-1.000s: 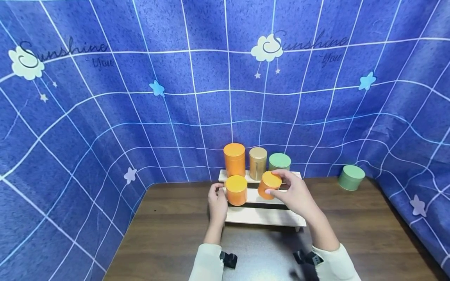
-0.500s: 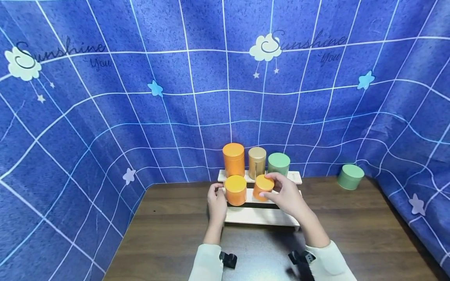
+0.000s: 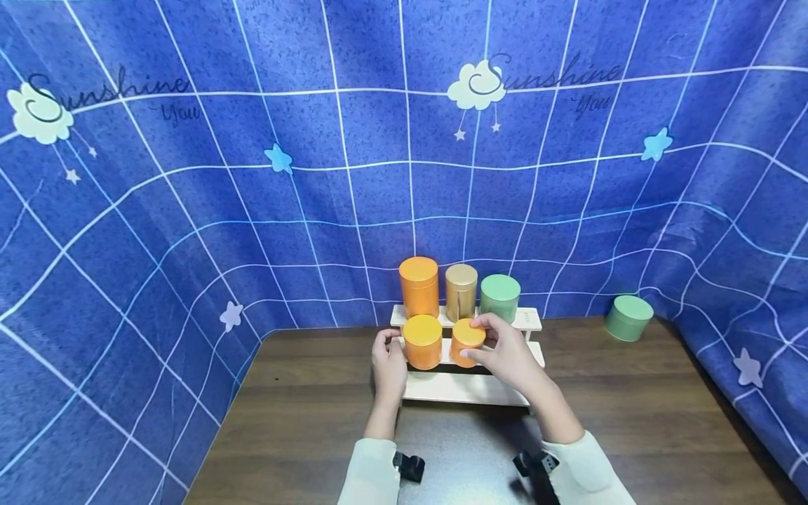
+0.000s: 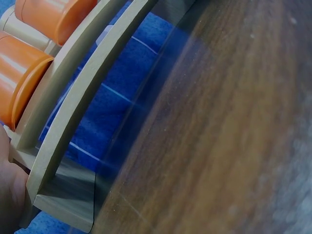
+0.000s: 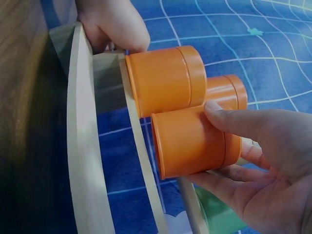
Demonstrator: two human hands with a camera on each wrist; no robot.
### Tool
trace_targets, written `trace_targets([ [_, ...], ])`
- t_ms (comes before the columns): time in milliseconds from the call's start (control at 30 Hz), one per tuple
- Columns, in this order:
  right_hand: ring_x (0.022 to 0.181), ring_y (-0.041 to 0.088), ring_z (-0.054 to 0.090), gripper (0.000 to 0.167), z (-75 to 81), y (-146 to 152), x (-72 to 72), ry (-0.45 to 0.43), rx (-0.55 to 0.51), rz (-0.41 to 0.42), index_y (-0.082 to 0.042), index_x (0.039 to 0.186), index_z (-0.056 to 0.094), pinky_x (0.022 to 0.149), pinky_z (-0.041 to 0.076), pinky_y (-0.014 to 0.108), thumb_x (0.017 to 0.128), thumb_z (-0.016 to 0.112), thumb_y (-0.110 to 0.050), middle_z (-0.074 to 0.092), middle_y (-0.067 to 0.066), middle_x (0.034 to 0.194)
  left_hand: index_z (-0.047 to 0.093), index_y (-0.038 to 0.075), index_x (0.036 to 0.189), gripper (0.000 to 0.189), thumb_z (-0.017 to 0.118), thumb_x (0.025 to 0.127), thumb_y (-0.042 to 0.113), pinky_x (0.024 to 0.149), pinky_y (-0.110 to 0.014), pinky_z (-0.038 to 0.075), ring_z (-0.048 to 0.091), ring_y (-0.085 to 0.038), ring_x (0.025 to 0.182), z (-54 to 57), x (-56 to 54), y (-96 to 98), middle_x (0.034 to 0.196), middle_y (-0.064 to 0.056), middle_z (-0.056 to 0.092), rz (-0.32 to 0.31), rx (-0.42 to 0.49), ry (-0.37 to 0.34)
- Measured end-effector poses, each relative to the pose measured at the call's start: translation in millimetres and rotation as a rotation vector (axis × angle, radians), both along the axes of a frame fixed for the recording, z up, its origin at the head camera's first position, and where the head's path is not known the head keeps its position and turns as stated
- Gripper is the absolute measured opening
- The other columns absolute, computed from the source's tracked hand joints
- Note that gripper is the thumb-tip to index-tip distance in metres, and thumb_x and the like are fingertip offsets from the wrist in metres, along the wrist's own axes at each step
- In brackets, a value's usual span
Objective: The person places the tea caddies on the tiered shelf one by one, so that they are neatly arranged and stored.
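Note:
My right hand (image 3: 505, 356) pinches a small orange lidded tin (image 3: 463, 354) between thumb and fingers, over the middle step of a pale wooden three-step rack (image 3: 463, 388). In the right wrist view this tin (image 5: 187, 141) leans slightly, its base close to the step's front edge. Just left of it, a slightly larger orange tin (image 3: 423, 345) stands upright on the same step. At the rack's left end, my left hand (image 3: 390, 368) grips the side with bent fingers. Its thumb side (image 5: 122, 29) lies close beside the larger tin in the right wrist view.
On the top step stand a tall orange tin (image 3: 419, 291), a gold tin (image 3: 461, 291) and a green tin (image 3: 500, 296). Another green tin (image 3: 629, 319) sits on the brown wooden table (image 3: 303, 414) at the right rear. A blue patterned curtain (image 3: 341, 196) hangs behind.
My right hand has carried the small orange tin leftward and slightly down, nearer to the larger orange tin. The left hand has stayed at the rack's left end.

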State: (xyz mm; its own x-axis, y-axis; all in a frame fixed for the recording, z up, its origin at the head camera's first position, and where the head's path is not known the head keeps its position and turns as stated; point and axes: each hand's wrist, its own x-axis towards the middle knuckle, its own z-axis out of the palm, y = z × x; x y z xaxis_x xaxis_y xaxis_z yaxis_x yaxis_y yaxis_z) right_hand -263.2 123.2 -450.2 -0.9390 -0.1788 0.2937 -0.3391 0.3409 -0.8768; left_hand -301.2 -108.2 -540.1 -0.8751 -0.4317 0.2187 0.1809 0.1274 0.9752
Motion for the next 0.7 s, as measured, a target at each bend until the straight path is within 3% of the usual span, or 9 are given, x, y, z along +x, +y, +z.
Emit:
trace_targets([
  [300,0.107,0.032,0.074,0.048,-4.5,-2,-4.5,0.035,0.091,-0.038,-0.001,0.120,0.064,0.094,0.063,0.041,0.079,0.089,-0.001,0.073,0.022,0.121,0.068,0.007,0.109,0.016,0.053,0.105,0.006,0.061,-0.027,0.052,0.058,-0.013,0.066,0.3,-1.6,0.3,0.090,-0.011,0.062,0.006,-0.017,0.005],
  [700,0.114,0.035,0.073,0.049,-11.9,-8,-7.2,0.063,0.060,-0.074,0.000,0.122,0.066,0.099,0.062,0.041,0.079,0.090,0.000,0.070,0.020,0.126,0.067,0.007,0.110,0.017,0.051,0.105,0.005,0.063,-0.027,0.052,0.058,-0.015,0.069,1.5,0.6,0.6,0.095,-0.013,0.063,-0.006,-0.005,0.004],
])
